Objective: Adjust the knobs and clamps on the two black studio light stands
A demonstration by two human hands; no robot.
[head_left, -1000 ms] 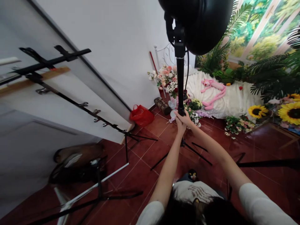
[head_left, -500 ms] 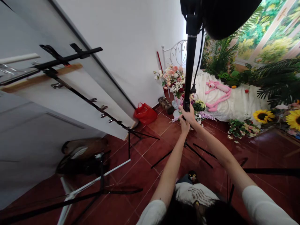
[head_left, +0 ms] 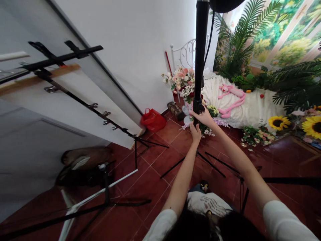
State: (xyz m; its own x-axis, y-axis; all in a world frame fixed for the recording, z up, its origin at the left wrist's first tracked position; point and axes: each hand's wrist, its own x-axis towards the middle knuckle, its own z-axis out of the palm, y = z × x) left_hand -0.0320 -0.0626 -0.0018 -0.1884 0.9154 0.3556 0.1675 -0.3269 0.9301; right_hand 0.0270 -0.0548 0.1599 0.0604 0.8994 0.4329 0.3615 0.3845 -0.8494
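A black light stand (head_left: 199, 60) rises upright before me, with a dark rounded light head (head_left: 227, 5) partly cut off at the top of the view. A cable hangs beside its pole. My right hand (head_left: 205, 117) is closed at the collar (head_left: 198, 105) on the pole, its thumb and fingers around the joint. Just below, my left hand (head_left: 196, 133) grips the lower pole, with part of its fingers hidden behind it. The stand's thin legs (head_left: 212, 164) spread on the red tiles.
To the left stands a black rack with clips (head_left: 82, 103) holding a white board. A red plastic bag (head_left: 153, 119) sits by the wall. White and black stand legs (head_left: 107, 189) cross the floor. Flowers (head_left: 184, 80), a pink plush toy (head_left: 232, 97) and sunflowers (head_left: 279, 123) lie ahead and right.
The light head has risen, mostly leaving the top of the view, and more pole shows above my hands. Both hands stay on the stand. The view has shifted slightly.
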